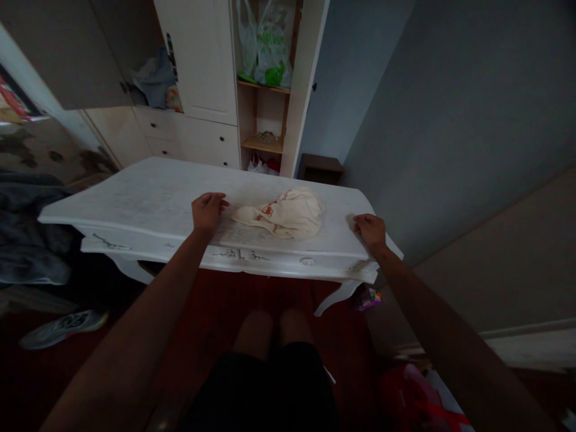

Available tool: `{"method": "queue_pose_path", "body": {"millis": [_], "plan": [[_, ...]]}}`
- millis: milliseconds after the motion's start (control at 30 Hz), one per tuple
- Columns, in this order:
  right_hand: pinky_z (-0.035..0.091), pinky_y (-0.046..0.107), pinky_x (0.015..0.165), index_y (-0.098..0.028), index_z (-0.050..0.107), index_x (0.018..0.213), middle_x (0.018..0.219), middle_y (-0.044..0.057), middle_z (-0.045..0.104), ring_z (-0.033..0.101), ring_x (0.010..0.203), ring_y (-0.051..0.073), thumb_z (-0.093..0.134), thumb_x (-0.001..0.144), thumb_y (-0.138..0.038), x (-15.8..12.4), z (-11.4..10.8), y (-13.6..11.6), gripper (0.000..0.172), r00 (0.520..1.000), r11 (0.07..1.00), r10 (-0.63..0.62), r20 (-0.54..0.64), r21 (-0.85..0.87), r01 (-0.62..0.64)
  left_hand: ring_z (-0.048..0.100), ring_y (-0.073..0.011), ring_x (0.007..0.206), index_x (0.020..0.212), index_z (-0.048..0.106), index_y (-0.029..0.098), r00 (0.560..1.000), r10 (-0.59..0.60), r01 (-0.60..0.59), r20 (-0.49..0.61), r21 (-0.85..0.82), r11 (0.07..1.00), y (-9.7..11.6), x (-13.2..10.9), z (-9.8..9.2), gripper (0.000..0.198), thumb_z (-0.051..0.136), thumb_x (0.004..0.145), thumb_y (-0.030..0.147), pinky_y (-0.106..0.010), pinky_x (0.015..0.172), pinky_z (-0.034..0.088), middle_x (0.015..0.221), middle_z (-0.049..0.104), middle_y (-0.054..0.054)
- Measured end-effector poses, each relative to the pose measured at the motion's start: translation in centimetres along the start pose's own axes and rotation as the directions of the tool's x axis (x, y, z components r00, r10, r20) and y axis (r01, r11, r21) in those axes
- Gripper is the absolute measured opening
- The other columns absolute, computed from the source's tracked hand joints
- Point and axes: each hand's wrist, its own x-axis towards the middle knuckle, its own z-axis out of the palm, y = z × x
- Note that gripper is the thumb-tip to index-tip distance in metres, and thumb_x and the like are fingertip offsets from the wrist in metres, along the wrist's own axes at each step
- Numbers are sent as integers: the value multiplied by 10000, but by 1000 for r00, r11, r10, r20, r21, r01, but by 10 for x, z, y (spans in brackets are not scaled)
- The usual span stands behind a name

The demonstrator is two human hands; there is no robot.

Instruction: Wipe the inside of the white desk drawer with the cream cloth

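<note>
A crumpled cream cloth item [297, 215], with reddish-brown printing on it, lies bunched on the white table [148, 189]. It could be a small garment, but its folds hide the shape. Just left of its narrow end, my left hand [208, 212] is held over the table with loosely bent fingers, apart from the cloth and holding nothing. My right hand [371, 231] rests by the table's right end, clear of the cloth. Its fingers are curled in, and nothing shows in them.
Behind the table stands a white wardrobe [202, 72] with open doors and plastic bags [270, 51] on a shelf. A grey wall [472, 108] rises at right. Dark fabric [33, 234] lies at left, above a shoe [65, 329]. A red bag [409, 399] sits at lower right.
</note>
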Motion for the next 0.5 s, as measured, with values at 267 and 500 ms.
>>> {"method": "queue_pose_path", "body": {"millis": [267, 500], "plan": [[415, 282, 582, -166, 632, 613, 538, 24, 606, 521, 516, 143, 534, 730, -362, 1, 0, 3, 248, 999, 996, -34, 14, -86, 35, 464, -68, 466, 757, 675, 128, 999, 36, -37, -13, -99, 994, 1, -4, -4, 216, 568, 660, 289, -176, 442, 327, 593, 633, -19], [426, 286, 583, -166, 641, 631, 584, 40, 634, 542, 543, 154, 523, 734, -381, 7, 0, 9, 267, 999, 988, -14, 37, -153, 19, 476, -74, 476, 747, 665, 118, 1000, 13, -15, -27, -56, 998, -1, -1, -2, 214, 546, 672, 280, -183, 457, 343, 580, 618, -21]]}}
